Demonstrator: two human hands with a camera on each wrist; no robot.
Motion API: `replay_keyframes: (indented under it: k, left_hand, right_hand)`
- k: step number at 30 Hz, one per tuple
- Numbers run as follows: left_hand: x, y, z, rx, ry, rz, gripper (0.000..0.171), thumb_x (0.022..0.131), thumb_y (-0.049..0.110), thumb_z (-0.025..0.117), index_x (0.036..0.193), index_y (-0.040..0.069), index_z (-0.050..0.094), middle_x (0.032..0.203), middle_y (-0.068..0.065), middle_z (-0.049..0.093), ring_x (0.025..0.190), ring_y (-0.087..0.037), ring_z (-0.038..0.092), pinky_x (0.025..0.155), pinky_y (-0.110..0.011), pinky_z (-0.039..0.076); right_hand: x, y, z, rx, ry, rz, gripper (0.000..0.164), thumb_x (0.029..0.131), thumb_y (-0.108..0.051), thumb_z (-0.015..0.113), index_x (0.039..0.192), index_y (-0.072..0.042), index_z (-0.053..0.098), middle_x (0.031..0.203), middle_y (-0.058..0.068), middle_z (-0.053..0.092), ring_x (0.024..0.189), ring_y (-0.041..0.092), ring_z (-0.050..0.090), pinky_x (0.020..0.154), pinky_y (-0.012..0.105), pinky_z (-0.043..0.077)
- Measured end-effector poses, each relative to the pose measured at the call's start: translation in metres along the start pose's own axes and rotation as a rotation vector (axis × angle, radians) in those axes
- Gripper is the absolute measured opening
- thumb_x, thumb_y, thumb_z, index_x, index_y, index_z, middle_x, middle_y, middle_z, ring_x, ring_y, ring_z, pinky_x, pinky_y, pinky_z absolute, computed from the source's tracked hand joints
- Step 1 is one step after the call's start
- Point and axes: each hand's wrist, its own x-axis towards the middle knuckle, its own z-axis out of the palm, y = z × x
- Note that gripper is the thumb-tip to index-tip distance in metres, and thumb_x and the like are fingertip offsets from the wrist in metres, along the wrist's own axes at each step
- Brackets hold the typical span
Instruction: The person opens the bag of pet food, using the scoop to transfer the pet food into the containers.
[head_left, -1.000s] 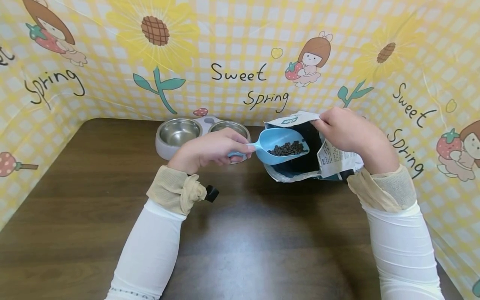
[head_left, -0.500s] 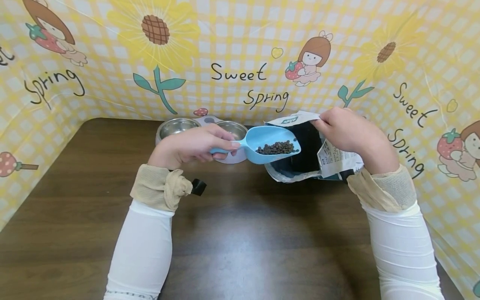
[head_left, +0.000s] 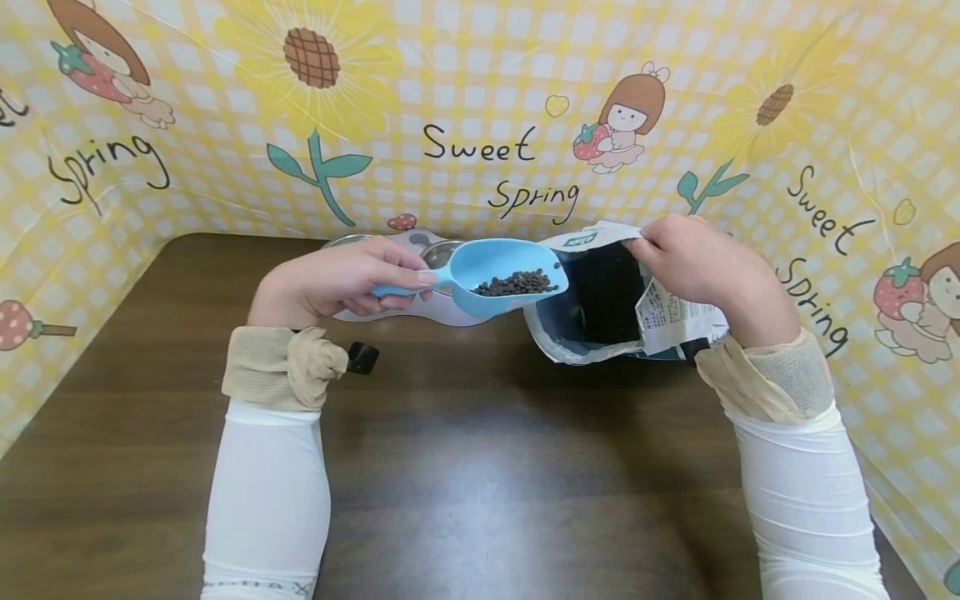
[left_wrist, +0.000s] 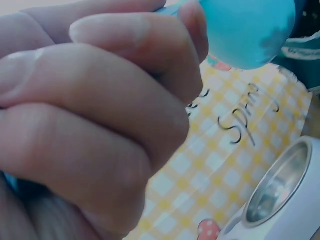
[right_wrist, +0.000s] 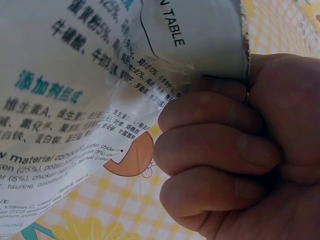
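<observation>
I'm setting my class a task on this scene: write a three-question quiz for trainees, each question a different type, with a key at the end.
1. Multiple choice: what colour are the pellets in the scoop? A) white B) dark brown C) bright green
2. True or false: the right hand grips the edge of the bag at its opening.
3. Fill in the missing words: the scoop's handle is held in the person's ____ ____.

Key: 1. B. 2. True. 3. left hand.
</observation>
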Motion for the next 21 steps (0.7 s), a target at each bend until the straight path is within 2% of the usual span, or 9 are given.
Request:
replay_keyframes:
  k: [4,10,16,21]
  left_hand:
    - [-0.007,-0.005,-0.009,0.002,0.040,-0.011,0.029,0.102,0.020,0.055,0.078,0.004,0.055,0.055,0.004,0.038,0.039,-0.009,0.021,0.041,-0.026,0.011]
    - [-0.012,-0.009,-0.019,0.012,0.133,-0.050,0.031,0.102,0.024,0.055,0.079,0.003,0.056,0.056,0.005,0.040,0.040,-0.007,0.023,0.041,-0.022,0.016]
    - [-0.010,-0.018,-0.029,0.023,0.212,-0.065,0.029,0.104,0.026,0.051,0.088,0.003,0.058,0.058,0.006,0.042,0.039,-0.004,0.025,0.041,-0.020,0.016]
    - [-0.005,-0.026,-0.035,0.040,0.315,-0.081,0.030,0.104,0.028,0.050,0.093,0.002,0.060,0.057,0.005,0.044,0.038,-0.005,0.027,0.039,-0.017,0.019]
  right_hand:
    - [0.000,0.000,0.000,-0.003,0.006,-0.010,0.047,0.105,-0.025,0.040,0.063,-0.006,0.048,0.053,0.004,0.041,0.048,0.022,0.048,0.050,0.033,0.040]
    - [-0.001,0.000,0.000,-0.015,0.016,-0.017,0.047,0.105,-0.025,0.040,0.061,-0.007,0.046,0.052,0.003,0.040,0.048,0.022,0.047,0.051,0.034,0.039]
    - [-0.001,0.000,0.002,-0.010,0.026,-0.022,0.047,0.105,-0.025,0.041,0.061,-0.007,0.047,0.052,0.003,0.040,0.048,0.022,0.047,0.052,0.034,0.040]
    - [0.000,0.000,0.004,-0.002,0.027,-0.031,0.049,0.105,-0.026,0.042,0.060,-0.008,0.046,0.051,0.002,0.040,0.049,0.022,0.047,0.054,0.034,0.039]
